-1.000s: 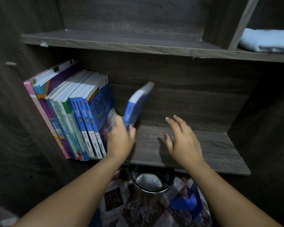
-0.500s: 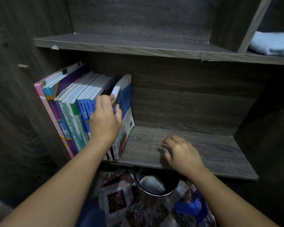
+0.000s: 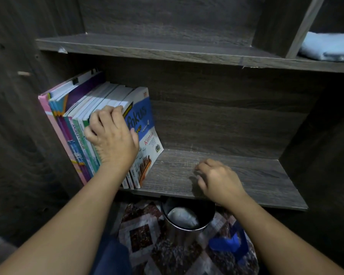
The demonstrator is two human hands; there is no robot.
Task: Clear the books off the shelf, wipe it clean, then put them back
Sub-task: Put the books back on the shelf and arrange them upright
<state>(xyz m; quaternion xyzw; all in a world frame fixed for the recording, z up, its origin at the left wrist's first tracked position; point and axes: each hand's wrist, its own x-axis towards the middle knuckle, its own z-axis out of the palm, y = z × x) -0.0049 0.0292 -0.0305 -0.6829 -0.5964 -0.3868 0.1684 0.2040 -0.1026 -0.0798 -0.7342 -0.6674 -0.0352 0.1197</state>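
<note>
The blue Fokus book (image 3: 145, 124), held tilted and apart a second ago, now stands as the rightmost of the books (image 3: 105, 98), which lean at the left end of the shelf (image 3: 256, 181). The left hand (image 3: 111, 139) hooks its fingers over their tops, thumb on the blue cover. The right hand (image 3: 218, 177), flat before, rests curled and seemingly empty on the bare board. Restocking looks nearly finished.
</note>
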